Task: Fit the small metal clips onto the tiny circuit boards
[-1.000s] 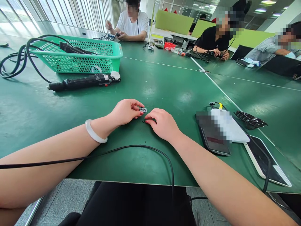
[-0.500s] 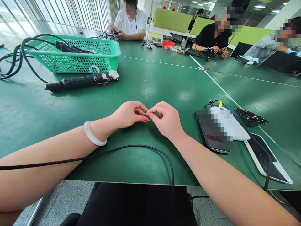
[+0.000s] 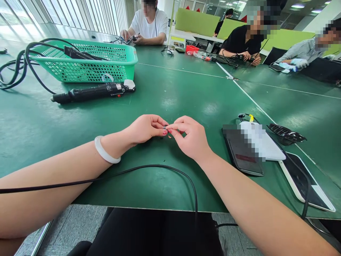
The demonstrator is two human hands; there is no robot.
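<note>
Just above the table's near half, my left hand (image 3: 146, 130) pinches a tiny dark part (image 3: 165, 128) between thumb and fingers. The part is too small to name. From the other side, my right hand (image 3: 189, 137) brings its thumb and index finger together at the same part. The fingertips of both hands meet there and hide most of it. A white bangle (image 3: 104, 151) circles my left wrist. A black cable (image 3: 149, 166) curves between my forearms and drops over the table's front edge.
Beyond my left hand lies a black electric screwdriver (image 3: 93, 93) before a green plastic basket (image 3: 90, 69) with cables. On the right are a black phone (image 3: 243, 156), a white device (image 3: 271, 147), a white-edged tablet (image 3: 306, 185) and black sunglasses (image 3: 286, 134). Other people sit around the green table (image 3: 186, 96).
My right fingertips have shifted slightly, and more of the small dark part shows at my left fingertips. The view has moved a little. A co-worker's gloved hand at far right has moved.
</note>
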